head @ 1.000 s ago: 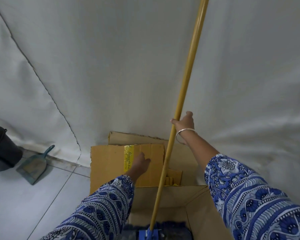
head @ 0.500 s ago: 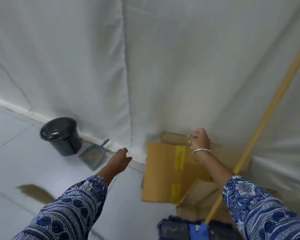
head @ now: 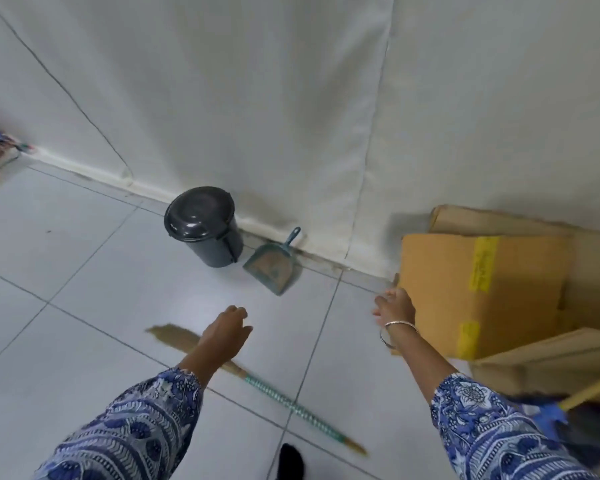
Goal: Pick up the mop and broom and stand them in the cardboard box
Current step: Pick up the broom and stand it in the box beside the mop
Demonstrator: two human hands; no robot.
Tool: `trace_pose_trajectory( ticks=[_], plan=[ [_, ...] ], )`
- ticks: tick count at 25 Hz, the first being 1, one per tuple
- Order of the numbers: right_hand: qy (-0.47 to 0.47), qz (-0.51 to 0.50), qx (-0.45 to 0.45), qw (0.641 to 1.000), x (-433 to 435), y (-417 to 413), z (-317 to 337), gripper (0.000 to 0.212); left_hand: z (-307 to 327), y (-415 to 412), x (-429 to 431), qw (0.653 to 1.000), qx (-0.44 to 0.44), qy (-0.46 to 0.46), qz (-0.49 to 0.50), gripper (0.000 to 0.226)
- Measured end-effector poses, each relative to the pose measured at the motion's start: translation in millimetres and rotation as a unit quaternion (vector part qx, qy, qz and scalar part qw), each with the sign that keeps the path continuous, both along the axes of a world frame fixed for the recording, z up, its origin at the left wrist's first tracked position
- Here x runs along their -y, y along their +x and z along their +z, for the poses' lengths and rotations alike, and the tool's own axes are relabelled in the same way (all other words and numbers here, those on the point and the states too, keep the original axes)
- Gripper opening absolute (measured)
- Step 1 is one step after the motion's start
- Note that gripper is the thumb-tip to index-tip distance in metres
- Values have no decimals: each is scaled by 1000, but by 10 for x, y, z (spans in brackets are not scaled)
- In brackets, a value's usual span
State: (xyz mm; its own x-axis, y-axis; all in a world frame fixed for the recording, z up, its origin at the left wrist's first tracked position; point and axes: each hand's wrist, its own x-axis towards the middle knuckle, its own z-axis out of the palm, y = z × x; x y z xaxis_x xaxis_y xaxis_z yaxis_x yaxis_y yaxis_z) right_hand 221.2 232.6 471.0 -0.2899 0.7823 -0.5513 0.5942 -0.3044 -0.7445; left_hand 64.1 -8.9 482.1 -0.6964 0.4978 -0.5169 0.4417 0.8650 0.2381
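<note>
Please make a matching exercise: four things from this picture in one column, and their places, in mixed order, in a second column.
Things:
1. broom
2. dustpan
3. black bin
4. mop

Places:
A. head in the cardboard box, yellow handle slanting up
B. leaning at the wall, right of the bin
C. flat on the floor tiles
D. upright at the wall, lid closed

Pairs: 1-C, 2-B, 3-D, 4-A

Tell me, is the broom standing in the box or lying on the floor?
Lying on the floor. The broom rests flat across the tiles, outside the cardboard box; neither hand holds it.
</note>
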Motion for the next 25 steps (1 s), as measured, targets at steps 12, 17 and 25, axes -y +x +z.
trace_pose_trajectory(
  ticks=[12, 17, 25],
  plan=[
    [-342, -357, 64, 867, 1578, -351, -4147, 24, -3915, -691, 621, 967, 123, -129, -182, 32],
    [-431, -490, 27, 757, 2191, 115, -5610, 45, -5317, -451, 764, 927, 75, -142, -338, 36],
    [-373, -594, -80, 708, 1976, 189, -6151, 20, -5797, -269, 646, 890, 5, -139, -433, 42]
  ],
)
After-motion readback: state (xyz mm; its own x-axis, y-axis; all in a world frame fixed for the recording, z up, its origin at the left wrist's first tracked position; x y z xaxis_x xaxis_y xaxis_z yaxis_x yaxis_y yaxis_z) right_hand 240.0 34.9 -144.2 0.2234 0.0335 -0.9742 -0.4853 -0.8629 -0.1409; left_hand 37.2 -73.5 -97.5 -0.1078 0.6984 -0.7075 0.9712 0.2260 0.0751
